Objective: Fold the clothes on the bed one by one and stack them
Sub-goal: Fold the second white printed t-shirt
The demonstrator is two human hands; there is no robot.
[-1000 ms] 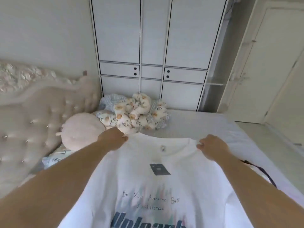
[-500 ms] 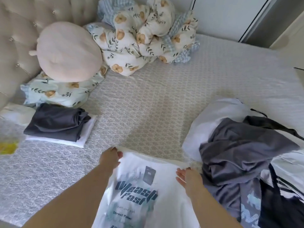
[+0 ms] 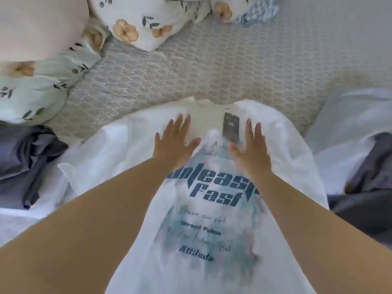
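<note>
A white T-shirt lies spread print-side up on the bed, directly under both hands and running back between the forearms toward the person. Its chest carries dark blue lettering, "Unleash Fast" largest, with smaller lines below it and a blurred teal and pink wash behind. The collar end points away, just past the fingertips, and a dark rectangular tag lies on the cloth between the two hands, closer to the right one.

The left hand rests flat on the upper chest of the shirt, fingers straight and slightly fanned, palm down. The right hand lies flat in the same way beside it, fingers straight, thumb angled inward toward the print. Neither hand pinches or grasps any fabric; both are spread and pressing on the cloth.

Out to the left of the left hand sits a folded dark grey garment on top of something white. Beyond that, farther left and ahead of the hands, are a floral pillow and a pale pink round cushion. Ahead of the fingertips, past a stretch of patterned grey bedcover, lies a bunched floral quilt. To the right of the right hand is a loose heap of unfolded clothes, white and grey pieces mixed.
</note>
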